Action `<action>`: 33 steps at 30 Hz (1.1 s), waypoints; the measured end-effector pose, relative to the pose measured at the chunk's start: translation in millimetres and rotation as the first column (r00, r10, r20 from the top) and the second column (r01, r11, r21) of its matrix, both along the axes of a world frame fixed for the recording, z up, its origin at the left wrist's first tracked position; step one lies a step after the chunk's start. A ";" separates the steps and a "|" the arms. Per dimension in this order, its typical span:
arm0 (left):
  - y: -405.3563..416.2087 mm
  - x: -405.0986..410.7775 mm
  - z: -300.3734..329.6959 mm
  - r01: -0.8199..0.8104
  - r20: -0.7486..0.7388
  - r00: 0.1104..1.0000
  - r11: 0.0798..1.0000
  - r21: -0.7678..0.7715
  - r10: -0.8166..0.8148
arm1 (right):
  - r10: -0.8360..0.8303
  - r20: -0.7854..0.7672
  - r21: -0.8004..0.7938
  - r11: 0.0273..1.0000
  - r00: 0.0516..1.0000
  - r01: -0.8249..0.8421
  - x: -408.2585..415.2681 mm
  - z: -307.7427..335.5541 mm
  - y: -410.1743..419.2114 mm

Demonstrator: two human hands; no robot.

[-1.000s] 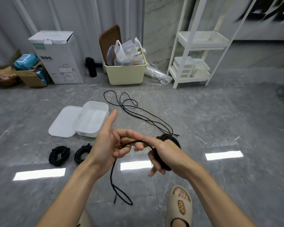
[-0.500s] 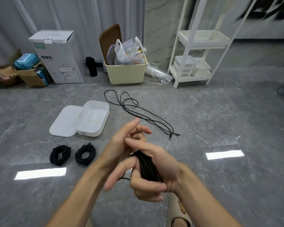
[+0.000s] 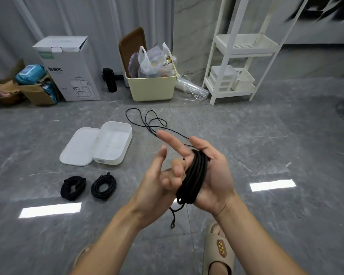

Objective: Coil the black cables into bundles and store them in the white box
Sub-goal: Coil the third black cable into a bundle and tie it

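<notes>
A black cable coil (image 3: 195, 175) is wound several times around my right hand (image 3: 216, 175), held palm-up over the floor. A short tail (image 3: 173, 217) hangs from the bottom of the coil. My left hand (image 3: 153, 191) is right beside it, thumb raised and fingers curled against the coil's left side. The open white box (image 3: 115, 155) sits on the floor to the left, its lid (image 3: 77, 147) lying beside it. Two finished black bundles (image 3: 73, 187) (image 3: 103, 186) lie in front of the box. A loose black cable (image 3: 153, 122) is spread on the floor behind my hands.
Along the back wall stand a white carton (image 3: 72, 68), a cream bin with bags (image 3: 151, 88), a black bottle (image 3: 109, 80) and a white shelf rack (image 3: 238, 76). My sandalled foot (image 3: 218, 251) is at the bottom.
The long hanging tail has been wound onto the coil, leaving a short end. My right hand has turned palm-up, and my left hand has opened off the top of the coil.
</notes>
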State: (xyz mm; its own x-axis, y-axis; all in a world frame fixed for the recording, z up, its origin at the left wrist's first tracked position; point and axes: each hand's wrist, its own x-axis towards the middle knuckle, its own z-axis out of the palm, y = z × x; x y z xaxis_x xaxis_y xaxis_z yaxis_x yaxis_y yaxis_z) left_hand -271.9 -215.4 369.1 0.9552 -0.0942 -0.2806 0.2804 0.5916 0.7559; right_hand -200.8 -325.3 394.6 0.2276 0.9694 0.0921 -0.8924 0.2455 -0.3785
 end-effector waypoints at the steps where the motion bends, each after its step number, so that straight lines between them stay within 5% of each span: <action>1: -2.3 1.1 -0.3 -0.008 -0.022 1.000 1.000 0.019 0.009 | -0.018 -0.040 0.016 1.000 0.999 0.019 1.2 1.2 -1.3; 11: -2.0 3.1 -7.8 0.180 -0.034 0.984 0.981 0.072 -0.178 | -0.284 -0.086 -0.134 0.953 0.955 0.271 16.8 6.9 -13.1; 20: -0.5 1.0 -5.2 0.307 -0.071 0.948 0.951 -0.044 -0.309 | -0.547 -0.040 -0.221 0.821 0.836 0.527 22.9 11.5 -19.9; 25: 2.9 -0.6 0.3 0.299 -0.114 0.947 0.953 -0.036 -0.302 | -0.586 0.211 -0.297 0.724 0.782 0.623 20.4 15.5 -19.6; 33: 16.5 -2.4 0.0 0.347 -0.154 0.930 0.936 0.061 -0.335 | -0.395 0.659 -0.411 0.523 0.640 0.746 15.6 7.4 -12.9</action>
State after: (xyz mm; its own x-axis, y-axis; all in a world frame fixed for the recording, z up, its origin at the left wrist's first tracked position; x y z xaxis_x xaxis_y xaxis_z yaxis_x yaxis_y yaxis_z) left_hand -274.3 -198.8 369.1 0.8208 -0.3769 -0.4292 0.5591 0.3766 0.7386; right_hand -185.2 -338.2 402.0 0.8525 0.4867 -0.1906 -0.3190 0.1956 -0.9273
